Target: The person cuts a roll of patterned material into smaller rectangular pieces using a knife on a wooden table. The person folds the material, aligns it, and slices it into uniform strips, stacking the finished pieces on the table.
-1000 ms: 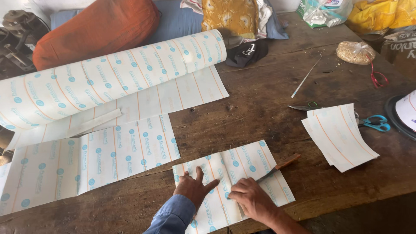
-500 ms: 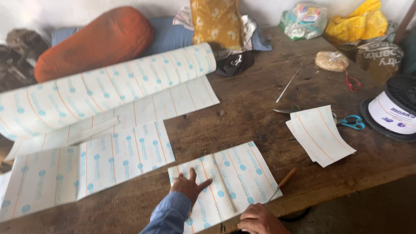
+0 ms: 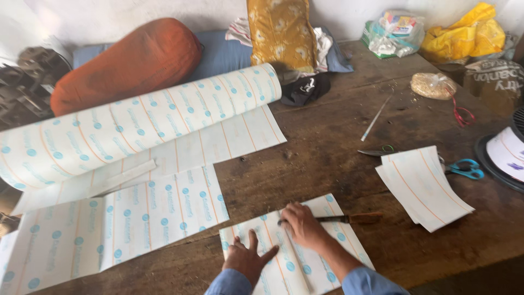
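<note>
My left hand [image 3: 248,261] spread flat on the printed paper sheet [image 3: 295,248], my right hand [image 3: 302,225] fingers together pressing a wooden-handled knife [image 3: 341,219] onto it, wooden desk [image 3: 327,158] beneath.

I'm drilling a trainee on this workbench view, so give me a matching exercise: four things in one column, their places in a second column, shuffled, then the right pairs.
Things:
1. knife
2. scissors
3. large paper roll
4. stack of cut sheets

Places:
A. far left of the table, before the orange cushion
B. under the right hand, on the folded sheet
C. right of the cut stack, blue handles
D. right side, between knife and scissors

Pairs: 1-B, 2-C, 3-A, 4-D. The left hand presses the same folded sheet flat.
</note>
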